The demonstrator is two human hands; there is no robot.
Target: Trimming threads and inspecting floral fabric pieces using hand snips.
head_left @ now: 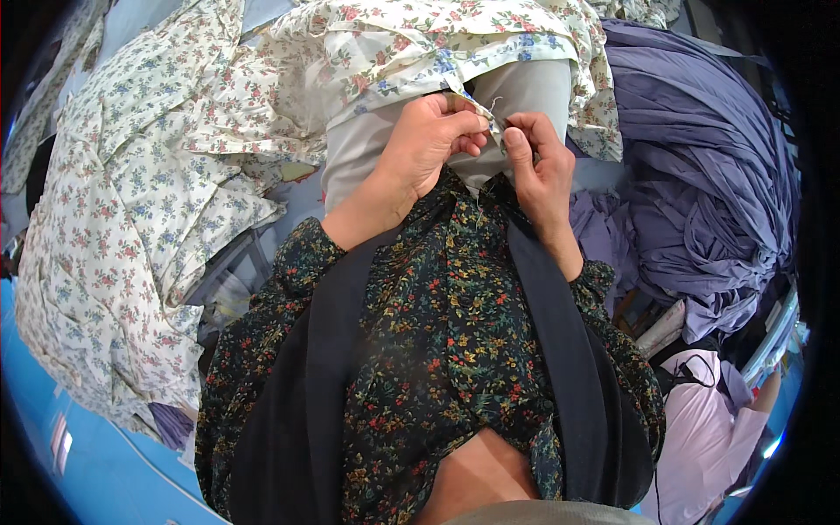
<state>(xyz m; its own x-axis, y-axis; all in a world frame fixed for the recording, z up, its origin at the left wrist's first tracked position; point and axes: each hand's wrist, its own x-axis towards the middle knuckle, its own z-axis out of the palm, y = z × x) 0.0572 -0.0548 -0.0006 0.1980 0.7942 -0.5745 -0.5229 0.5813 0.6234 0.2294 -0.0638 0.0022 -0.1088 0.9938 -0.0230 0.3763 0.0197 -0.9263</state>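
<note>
A cream fabric printed with small red and blue flowers lies across my lap. My left hand is closed, pinching a narrow edge of this fabric between thumb and fingers. Close beside it, my right hand is also closed, thumb against fingertips at the same edge. Something small and dark shows at those fingertips, too little of it to name. Fine loose threads stick up from the fabric edge between the hands. Both hands are held above my grey trousers.
A large heap of the same floral fabric spreads on the left. Bunched purple-grey fabric is piled on the right. Behind it at the lower right sits another person in a pale pink top. The floor is blue.
</note>
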